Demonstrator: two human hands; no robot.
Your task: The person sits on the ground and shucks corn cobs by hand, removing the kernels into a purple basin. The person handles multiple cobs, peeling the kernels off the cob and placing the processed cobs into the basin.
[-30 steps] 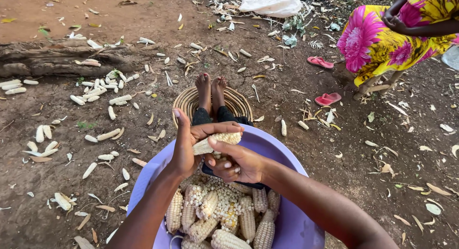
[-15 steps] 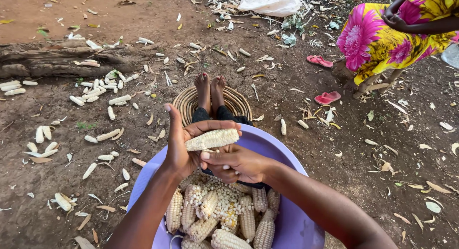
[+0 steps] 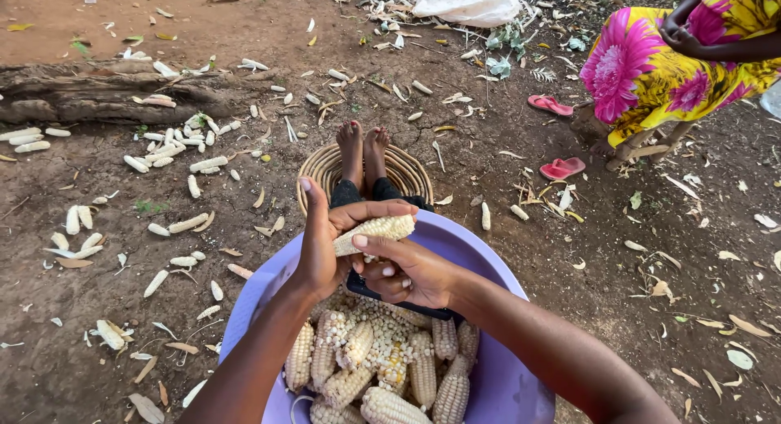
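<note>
— Since a moment ago, has anything shifted?

— Slightly: the pale, partly stripped maize cob (image 3: 376,232) now lies more level between the hands, and the right hand's thumb has come up onto its underside. Both hands sit where they were, over the far rim of the basin.

— How do the hands hold it?

— The left hand (image 3: 319,243) is wrapped round the cob's near end, fingers curled over the top. The right hand (image 3: 407,269) grips from below and the side, thumb pressing against the kernels. Both are clenched on the cob.

— And where is the cob?

— Held in the air above the round lilac plastic basin (image 3: 496,375), just in front of the person's knees.

— What lies in the basin?

— A heap of whole yellow-white maize cobs (image 3: 382,375) with loose kernels (image 3: 389,326) scattered among them.

— Beyond the hands?

— The person's bare feet (image 3: 363,147) rest on a flat round woven basket tray (image 3: 411,173) on the dirt ground. To the left, many bare white stripped cobs (image 3: 175,143) are strewn near a weathered grey log (image 3: 98,94). At the upper right another person in a bright yellow-and-pink flowered dress (image 3: 659,62) sits, with two pink flip-flop sandals (image 3: 557,135) lying close by, and a white sack (image 3: 468,2) further back.
</note>
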